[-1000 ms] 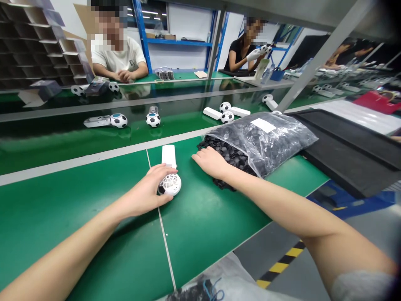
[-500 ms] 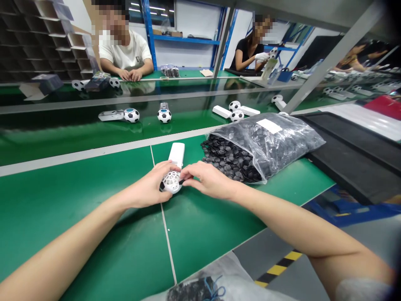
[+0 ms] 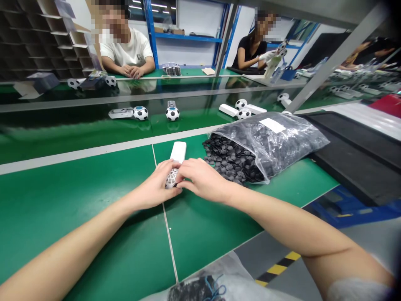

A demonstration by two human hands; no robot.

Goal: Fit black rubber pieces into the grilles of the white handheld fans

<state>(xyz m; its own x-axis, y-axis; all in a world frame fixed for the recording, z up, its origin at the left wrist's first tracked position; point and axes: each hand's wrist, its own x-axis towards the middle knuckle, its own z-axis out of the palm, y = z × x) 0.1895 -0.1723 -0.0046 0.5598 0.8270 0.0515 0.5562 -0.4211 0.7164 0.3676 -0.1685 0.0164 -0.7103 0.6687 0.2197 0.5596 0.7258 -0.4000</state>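
Note:
On the green bench stands a white device with a soccer-ball-shaped head in an open lattice and a flat white handle pointing away from me. My left hand is wrapped round the left side of the ball head, thumb at its near edge. The fingers of my right hand are pinched together against the ball's right side. Whatever lies between those fingertips is hidden. Right of my hands, a clear plastic bag lies open, with many small black plastic pieces spilling from its mouth.
Beyond the bench runs a green conveyor carrying several soccer-ball devices. A black tray lies at right, near a slanted metal post. Across the line sit a person in a white shirt and a person in black.
My right fingers have moved in closer over the ball's right side, covering more of it. My left thumb has shifted right along its near edge. The view has shifted slightly.

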